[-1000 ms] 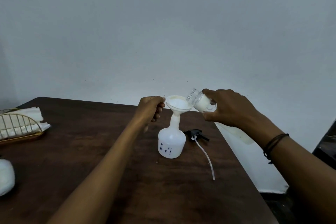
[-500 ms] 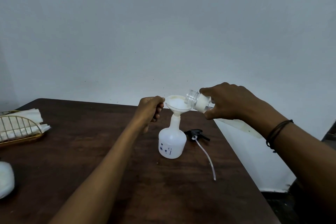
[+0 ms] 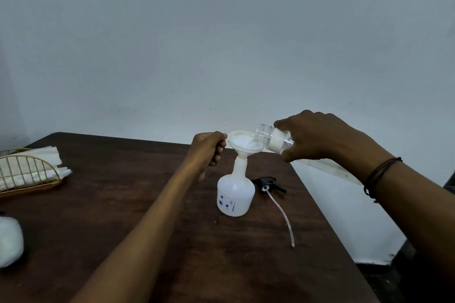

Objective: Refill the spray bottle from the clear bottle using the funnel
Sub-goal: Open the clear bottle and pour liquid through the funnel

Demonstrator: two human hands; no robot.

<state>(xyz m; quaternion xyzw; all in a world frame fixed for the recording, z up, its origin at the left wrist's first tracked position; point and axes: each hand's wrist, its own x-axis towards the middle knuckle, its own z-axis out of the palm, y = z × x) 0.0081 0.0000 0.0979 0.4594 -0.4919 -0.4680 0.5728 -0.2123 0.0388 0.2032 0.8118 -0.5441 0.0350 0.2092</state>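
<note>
My left hand point(image 3: 208, 149) pinches the funnel point(image 3: 245, 145) rim, seated in the spray bottle point(image 3: 235, 192) mid-table; my right hand point(image 3: 317, 138) grips the clear bottle point(image 3: 273, 139), tipped mouth-down over the funnel.

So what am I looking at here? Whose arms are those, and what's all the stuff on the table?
No machine here: the arms belong to a person wearing a camera on their head, so you see what they see, looking down at a dark wooden table. The left hand pinches the rim of a white funnel that sits in the neck of a white spray bottle. The right hand grips a clear bottle, tipped so its open mouth hangs over the funnel. Beside the spray bottle lies its black spray top with a long thin tube. At the far left is a gold wire holder with white napkins, and something round and white that I can't identify.
</note>
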